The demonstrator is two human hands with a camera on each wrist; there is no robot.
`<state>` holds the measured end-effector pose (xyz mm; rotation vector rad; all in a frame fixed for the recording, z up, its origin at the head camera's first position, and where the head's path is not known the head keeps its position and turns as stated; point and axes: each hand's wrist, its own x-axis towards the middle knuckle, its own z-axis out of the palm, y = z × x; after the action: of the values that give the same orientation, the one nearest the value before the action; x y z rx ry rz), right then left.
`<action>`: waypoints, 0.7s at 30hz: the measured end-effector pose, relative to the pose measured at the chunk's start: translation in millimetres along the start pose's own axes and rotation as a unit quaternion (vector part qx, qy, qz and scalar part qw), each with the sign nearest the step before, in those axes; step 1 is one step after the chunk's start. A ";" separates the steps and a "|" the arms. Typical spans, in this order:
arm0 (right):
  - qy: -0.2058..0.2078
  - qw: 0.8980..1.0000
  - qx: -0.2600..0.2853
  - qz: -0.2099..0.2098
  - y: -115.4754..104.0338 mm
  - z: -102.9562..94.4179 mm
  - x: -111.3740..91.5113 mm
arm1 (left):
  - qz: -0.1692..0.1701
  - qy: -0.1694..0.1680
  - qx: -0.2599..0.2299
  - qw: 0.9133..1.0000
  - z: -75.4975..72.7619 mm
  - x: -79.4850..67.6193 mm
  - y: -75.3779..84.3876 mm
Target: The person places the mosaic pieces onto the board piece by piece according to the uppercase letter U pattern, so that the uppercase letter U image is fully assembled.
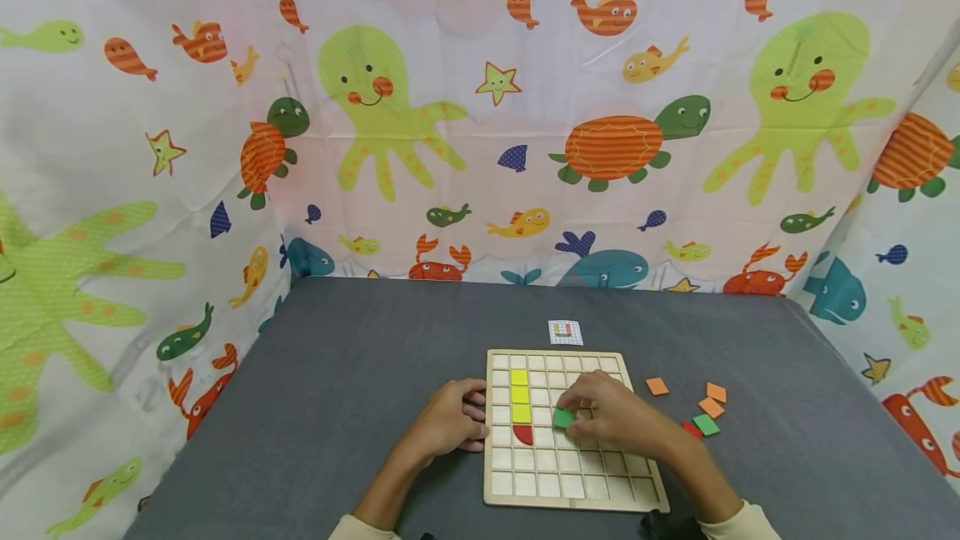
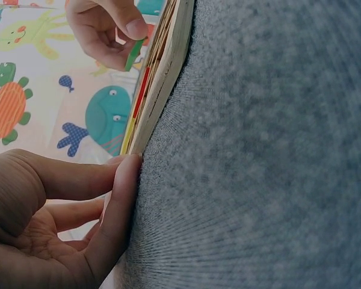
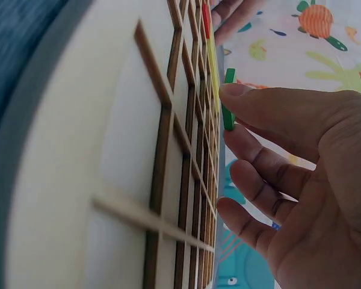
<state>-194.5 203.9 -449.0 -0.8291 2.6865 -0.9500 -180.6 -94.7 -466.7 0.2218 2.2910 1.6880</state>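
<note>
A wooden grid board (image 1: 528, 486) lies flat on the dark grey cloth. Near its left side, yellow square tiles (image 1: 520, 394) form a column, with a red quarter-round tile (image 1: 523, 435) just below. My left hand (image 1: 450, 419) holds the board's left edge with thumb and fingertips. Over the middle of the grid, my right hand (image 1: 618, 413) pinches a green tile (image 3: 228, 119) between thumb and forefinger. In the right wrist view the tile stands tilted on edge, its other fingers loosely bent; whether it touches the grid I cannot tell.
A small card with a coloured grid pattern (image 1: 565, 332) lies behind the board. Right of the board are several loose tiles: orange squares (image 1: 657, 387), a green one (image 1: 706, 425) and a red one (image 1: 692, 429). A sea-animal curtain (image 1: 465, 223) hangs behind the table.
</note>
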 end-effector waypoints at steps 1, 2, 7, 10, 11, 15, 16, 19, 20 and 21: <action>-0.004 1.000 0.002 0.001 -1.1 0.9 0.8 | 0.000 0.000 0.000 1.000 0.1 0.0 0.0; -0.007 1.000 0.003 0.000 -2.3 1.6 1.9 | 0.001 0.000 0.001 1.000 0.3 0.0 0.1; -0.018 1.000 0.006 -0.010 -6.4 6.1 7.8 | 0.002 0.002 0.003 1.000 0.2 0.5 -0.2; -0.022 1.000 0.002 -0.017 -8.7 8.2 10.1 | 0.002 0.002 0.004 1.000 0.0 1.2 -0.9; -0.024 1.000 0.002 -0.015 -9.6 8.8 10.7 | 0.001 0.002 0.003 1.000 -0.1 1.6 -1.1; -0.029 0.999 -0.002 -0.015 -13.2 10.8 12.2 | -0.007 0.001 0.001 1.000 -0.3 1.8 -0.8; -0.030 0.999 -0.004 -0.016 -13.9 11.4 12.6 | -0.008 0.000 0.000 1.000 -0.4 1.9 -0.8; -0.034 0.999 -0.006 -0.026 -16.4 12.5 13.7 | -0.006 0.001 0.001 1.000 -0.2 1.6 -0.7; -0.035 0.999 -0.006 -0.030 -17.1 12.9 14.1 | -0.005 0.001 0.002 1.000 -0.1 1.5 -0.7; -0.037 0.999 -0.008 -0.030 -17.6 13.4 14.6 | -0.004 0.001 0.002 1.000 0.0 1.4 -0.6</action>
<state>-194.3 177.4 -448.2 -0.9340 2.6237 -0.8930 -181.9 -94.5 -467.5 0.2113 2.2951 1.6803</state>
